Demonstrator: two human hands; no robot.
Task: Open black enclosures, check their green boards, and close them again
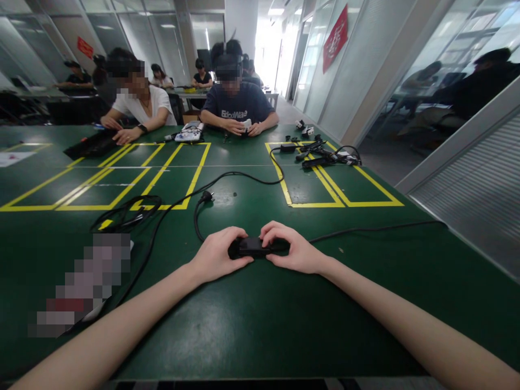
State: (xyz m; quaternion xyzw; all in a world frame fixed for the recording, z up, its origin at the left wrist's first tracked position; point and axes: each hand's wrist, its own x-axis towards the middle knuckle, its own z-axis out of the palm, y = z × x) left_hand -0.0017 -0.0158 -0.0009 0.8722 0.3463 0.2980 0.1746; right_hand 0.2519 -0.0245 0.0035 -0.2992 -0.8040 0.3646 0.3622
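Between my two hands lies a black power adapter [255, 246], low over the green table [211, 330]. My left hand [219, 252] is closed on the adapter's left end, thumb in front and fingers behind. From the right, my right hand [290, 248] pinches the other end, its fingertips on the top and front edge. A black cord with a plug [207, 196] curves out behind my left hand. Another black cable [377, 227] runs from my right hand toward the table's right edge.
At left lie a blurred-out pale object [91, 281] and a coiled black cable [150, 208]. Yellow tape [320, 205] marks rectangles on the table. Several adapters and cables [320, 154] are piled at back right. Two people [239, 108] sit across, handling things.
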